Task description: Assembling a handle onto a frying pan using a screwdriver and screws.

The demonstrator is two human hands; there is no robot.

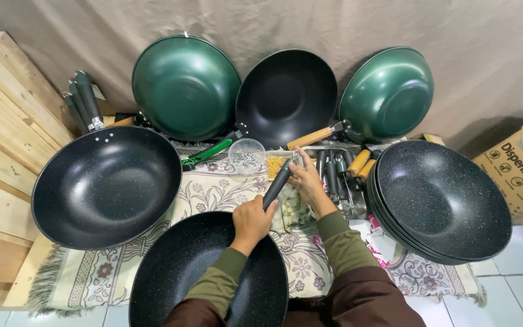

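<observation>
While I kneel over the patterned mat [213, 194], the biggest things ring me: a black speckled wok [107, 184] on my left with a handle already on it, a stack of black woks [443, 200] on my right, and three more leaning on the cloth backdrop, green [186, 88], black [286, 97] and green [387, 94]. Directly below my arms lies the wok I am working on [207, 272], rim towards me, dark inside and with no handle that I can see.

Smaller now: my left hand [252, 223] is closed around the lower end of a black handle [278, 184], holding it slanted up and away over that wok's far rim. My right hand [307, 181] pinches the handle's metal tip, fingers curled tight on it. I judge the step is readying this handle for fitting, so I should keep the left grip firm and steady, and let only the right fingertips do the fine work at the tip.

Smallest: a clear cup of screws [247, 156] sits just beyond, near a row of spare handles [340, 172], within easy reach.
</observation>
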